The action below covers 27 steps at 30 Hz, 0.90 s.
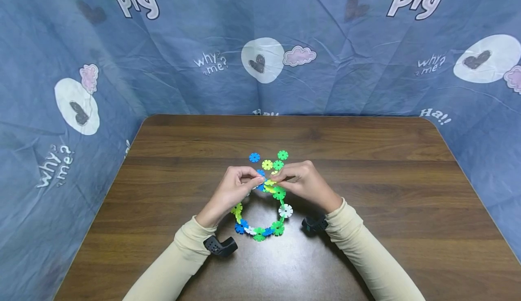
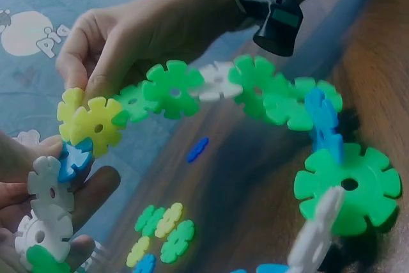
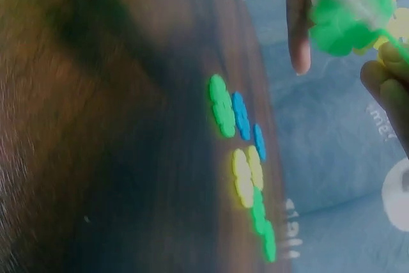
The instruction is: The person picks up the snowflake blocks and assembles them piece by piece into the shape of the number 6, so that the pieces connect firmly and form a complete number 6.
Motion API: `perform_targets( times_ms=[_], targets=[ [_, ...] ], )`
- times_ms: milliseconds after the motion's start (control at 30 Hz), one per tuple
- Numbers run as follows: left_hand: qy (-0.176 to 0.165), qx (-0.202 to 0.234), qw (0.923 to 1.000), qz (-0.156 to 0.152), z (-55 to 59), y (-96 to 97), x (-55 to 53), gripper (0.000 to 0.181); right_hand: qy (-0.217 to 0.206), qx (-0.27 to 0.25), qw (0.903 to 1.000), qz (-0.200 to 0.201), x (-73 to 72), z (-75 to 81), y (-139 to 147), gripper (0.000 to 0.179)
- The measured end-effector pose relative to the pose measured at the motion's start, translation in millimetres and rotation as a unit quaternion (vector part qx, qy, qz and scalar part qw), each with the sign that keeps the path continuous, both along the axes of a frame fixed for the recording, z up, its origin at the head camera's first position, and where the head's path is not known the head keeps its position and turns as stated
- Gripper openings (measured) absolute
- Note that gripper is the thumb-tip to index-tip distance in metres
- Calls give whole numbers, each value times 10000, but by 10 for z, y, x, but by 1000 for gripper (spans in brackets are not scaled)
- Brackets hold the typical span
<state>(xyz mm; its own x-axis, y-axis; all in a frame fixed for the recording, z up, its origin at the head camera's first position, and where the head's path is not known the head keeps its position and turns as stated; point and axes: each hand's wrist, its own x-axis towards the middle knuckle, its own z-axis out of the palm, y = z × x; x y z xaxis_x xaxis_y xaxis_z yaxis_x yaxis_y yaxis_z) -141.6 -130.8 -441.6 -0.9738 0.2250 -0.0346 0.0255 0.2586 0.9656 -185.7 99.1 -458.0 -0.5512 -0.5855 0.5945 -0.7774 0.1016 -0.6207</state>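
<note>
A brown wood-grain table (image 1: pixel 386 156) with rounded far corners stands before creased blue fabric (image 1: pixel 175 93) printed with white ovals (image 1: pixel 250 56), pink clouds (image 1: pixel 300 55), dark hearts (image 1: pixel 257 63) and lettering (image 1: pixel 400 0), light glinting on the tabletop.

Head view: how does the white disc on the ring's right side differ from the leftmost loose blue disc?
The white disc is linked into the ring; the blue disc lies loose on the table. The white disc appears larger, the blue disc smaller. The white disc shows lower, the blue disc higher. Both have notched edges.
</note>
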Motion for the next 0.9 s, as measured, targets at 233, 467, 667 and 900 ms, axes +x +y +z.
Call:
perform_targets(
  times_ms=[233, 467, 667, 900],
  targets=[
    [-10, -64, 10000, 29, -3, 10, 4, 12, -370, -151, 9992, 34, 10, -12, -15, 15],
    [-272, 86, 9994, -210, -12, 12, -30, 14, -948, -121, 9954, -49, -1, -26, 3, 12],
    [-389, 90, 9982, -441, -14, -4, -58, 16, -1496, 140, 9886, -70, -13, 0, 42, 9],
    [-545, 106, 9973, -471, -26, -30, -51, 23, -1706, 500, 9841, 48, -39, -6, 35, 10]
  ],
)
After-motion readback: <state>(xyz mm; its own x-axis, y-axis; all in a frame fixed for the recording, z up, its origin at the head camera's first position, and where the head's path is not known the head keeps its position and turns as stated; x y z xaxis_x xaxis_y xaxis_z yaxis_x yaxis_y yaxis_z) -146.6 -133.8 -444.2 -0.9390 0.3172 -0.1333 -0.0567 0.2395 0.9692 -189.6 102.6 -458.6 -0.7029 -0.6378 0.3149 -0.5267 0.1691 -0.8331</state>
